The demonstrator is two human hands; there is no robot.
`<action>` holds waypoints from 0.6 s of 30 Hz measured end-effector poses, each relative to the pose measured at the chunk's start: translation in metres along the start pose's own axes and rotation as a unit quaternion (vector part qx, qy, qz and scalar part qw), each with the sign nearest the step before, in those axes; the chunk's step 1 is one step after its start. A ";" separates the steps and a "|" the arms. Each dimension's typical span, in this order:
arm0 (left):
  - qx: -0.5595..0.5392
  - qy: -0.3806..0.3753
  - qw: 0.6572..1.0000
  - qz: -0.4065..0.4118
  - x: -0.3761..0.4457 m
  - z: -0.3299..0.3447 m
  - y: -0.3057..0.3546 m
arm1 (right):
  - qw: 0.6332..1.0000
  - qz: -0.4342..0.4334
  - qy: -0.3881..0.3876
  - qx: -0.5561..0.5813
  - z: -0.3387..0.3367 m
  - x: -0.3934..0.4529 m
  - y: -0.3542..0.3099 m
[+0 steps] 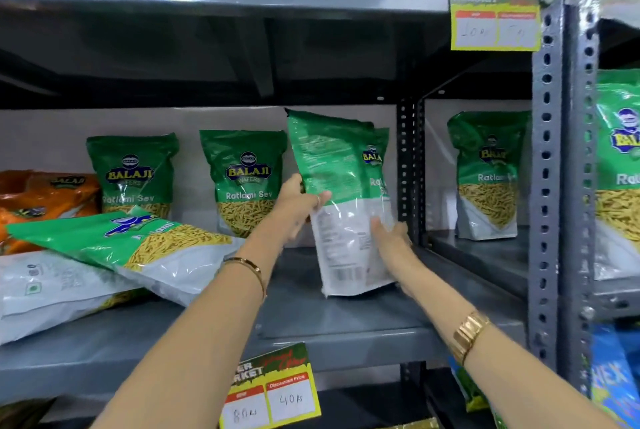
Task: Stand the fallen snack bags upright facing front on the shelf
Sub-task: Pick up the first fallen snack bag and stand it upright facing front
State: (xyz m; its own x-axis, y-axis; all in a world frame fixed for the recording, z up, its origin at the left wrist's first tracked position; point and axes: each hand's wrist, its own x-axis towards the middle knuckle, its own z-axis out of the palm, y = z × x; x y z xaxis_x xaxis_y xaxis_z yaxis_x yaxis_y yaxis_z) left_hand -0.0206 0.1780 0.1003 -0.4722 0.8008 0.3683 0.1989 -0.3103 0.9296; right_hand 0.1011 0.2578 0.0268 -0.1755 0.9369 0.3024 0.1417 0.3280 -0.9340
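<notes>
Both hands, the left hand (298, 201) and the right hand (389, 238), hold a green bag (341, 193) with its back showing. It may get left backwards, or slip and fall on the shelf (329, 321).

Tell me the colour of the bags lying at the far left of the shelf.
Orange bags, seen in the head view.
</notes>
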 end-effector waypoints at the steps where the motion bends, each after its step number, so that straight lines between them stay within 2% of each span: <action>1: -0.016 -0.010 1.000 -0.003 0.002 -0.002 0.000 | 1.000 -0.005 0.017 -0.016 0.005 -0.004 0.003; 5: -0.114 -0.027 0.993 -0.029 0.002 -0.004 -0.007 | 0.998 -0.029 0.013 -0.057 0.014 -0.026 0.011; 10: -0.111 -0.028 0.993 -0.020 0.000 -0.003 -0.025 | 0.998 -0.056 0.015 -0.021 0.003 -0.036 0.010; 13: -0.116 -0.018 0.992 -0.038 -0.001 -0.006 -0.033 | 0.993 -0.100 0.056 -0.019 -0.004 -0.042 0.005; 16: -0.171 0.054 0.979 -0.093 0.003 -0.010 -0.042 | 0.980 -0.154 0.128 -0.008 -0.009 -0.049 -0.001; 18: -0.169 0.048 0.977 -0.122 0.000 -0.009 -0.048 | 0.971 -0.182 0.152 -0.020 -0.007 -0.052 -0.002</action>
State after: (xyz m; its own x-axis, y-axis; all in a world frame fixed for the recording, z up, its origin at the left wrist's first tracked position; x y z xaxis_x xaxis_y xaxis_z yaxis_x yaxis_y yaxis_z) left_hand -0.0379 0.1880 0.0555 -0.5509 0.8261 0.1192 -0.2179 -0.2801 0.9349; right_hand 0.1170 0.2094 0.0140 0.0739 0.7484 0.6591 0.1632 0.6429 -0.7483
